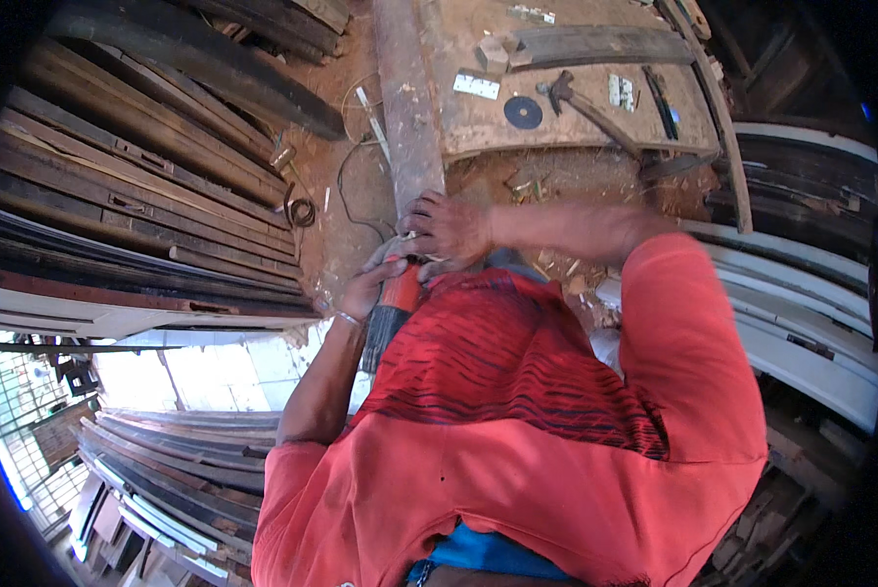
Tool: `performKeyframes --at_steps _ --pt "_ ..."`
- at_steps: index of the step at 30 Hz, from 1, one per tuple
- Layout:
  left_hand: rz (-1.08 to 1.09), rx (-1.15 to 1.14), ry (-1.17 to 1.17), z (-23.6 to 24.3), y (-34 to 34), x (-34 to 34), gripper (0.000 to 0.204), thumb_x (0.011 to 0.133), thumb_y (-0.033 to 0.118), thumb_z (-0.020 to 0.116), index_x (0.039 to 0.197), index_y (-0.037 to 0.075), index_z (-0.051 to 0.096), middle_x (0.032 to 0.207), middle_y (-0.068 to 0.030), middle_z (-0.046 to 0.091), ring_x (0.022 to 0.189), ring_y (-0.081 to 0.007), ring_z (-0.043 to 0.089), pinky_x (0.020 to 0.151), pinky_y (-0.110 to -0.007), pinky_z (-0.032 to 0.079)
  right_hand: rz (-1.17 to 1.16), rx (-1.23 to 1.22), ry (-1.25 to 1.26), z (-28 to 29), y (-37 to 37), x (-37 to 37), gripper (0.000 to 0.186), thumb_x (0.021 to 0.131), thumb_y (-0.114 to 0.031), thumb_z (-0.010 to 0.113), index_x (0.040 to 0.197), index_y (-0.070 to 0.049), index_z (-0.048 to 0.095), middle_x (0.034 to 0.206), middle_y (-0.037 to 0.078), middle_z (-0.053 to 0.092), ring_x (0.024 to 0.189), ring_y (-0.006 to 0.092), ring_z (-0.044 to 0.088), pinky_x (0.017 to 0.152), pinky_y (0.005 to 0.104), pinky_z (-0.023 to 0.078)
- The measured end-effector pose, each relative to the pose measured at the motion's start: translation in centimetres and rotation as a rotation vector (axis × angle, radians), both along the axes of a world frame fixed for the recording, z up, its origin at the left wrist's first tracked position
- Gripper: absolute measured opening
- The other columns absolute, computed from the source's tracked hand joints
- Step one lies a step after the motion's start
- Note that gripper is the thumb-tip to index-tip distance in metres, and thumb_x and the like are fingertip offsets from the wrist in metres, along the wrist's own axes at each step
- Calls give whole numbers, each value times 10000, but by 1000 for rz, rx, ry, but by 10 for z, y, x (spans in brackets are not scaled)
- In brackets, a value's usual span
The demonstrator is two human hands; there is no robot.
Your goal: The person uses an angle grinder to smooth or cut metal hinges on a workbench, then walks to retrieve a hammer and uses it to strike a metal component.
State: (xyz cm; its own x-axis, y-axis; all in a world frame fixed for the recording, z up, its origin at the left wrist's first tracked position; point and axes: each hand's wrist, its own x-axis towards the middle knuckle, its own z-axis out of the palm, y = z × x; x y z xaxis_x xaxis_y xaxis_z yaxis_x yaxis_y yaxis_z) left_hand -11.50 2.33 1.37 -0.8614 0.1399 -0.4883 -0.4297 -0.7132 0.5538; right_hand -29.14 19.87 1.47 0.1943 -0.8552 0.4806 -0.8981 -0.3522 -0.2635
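A red and black power tool, by its shape an angle grinder (401, 291), is held close against the front of my red shirt, its dark end pointing toward me. My left hand (362, 284) is closed around its red body from the left side. Over the tool's far end lies my right hand (449, 229), with its fingers bent round the head. Something pale shows under those fingers, too small to make out. Both hands are at the near end of a long wooden plank (409, 98), which runs away from me.
On the workbench (585, 73) to the right lie a hammer (561, 90), a dark round disc (523, 112), white perforated plates (477, 85) and a curved timber piece (600, 47). Stacked boards (145, 196) fill the left side. A dark cord (346, 181) trails beside the plank.
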Motion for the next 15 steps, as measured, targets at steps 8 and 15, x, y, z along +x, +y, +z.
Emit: performKeyframes --at_steps 8,15 --pt "140 92 163 -35 -8 -2 529 914 68 582 1420 14 438 1311 -124 573 1179 -249 595 1019 -376 481 -504 -24 -245 57 -8 34 810 743 -625 725 1263 -28 551 1158 166 574 1134 369 527 1061 608 290" --pt "188 -11 110 -9 -2 -3 569 905 93 613 1431 -13 424 1315 -144 581 1172 -260 606 1021 -381 481 -832 28 -582 49 19 21 938 750 -604 758 1377 24 454 1167 238 615 1069 426 602 1068 495 387"
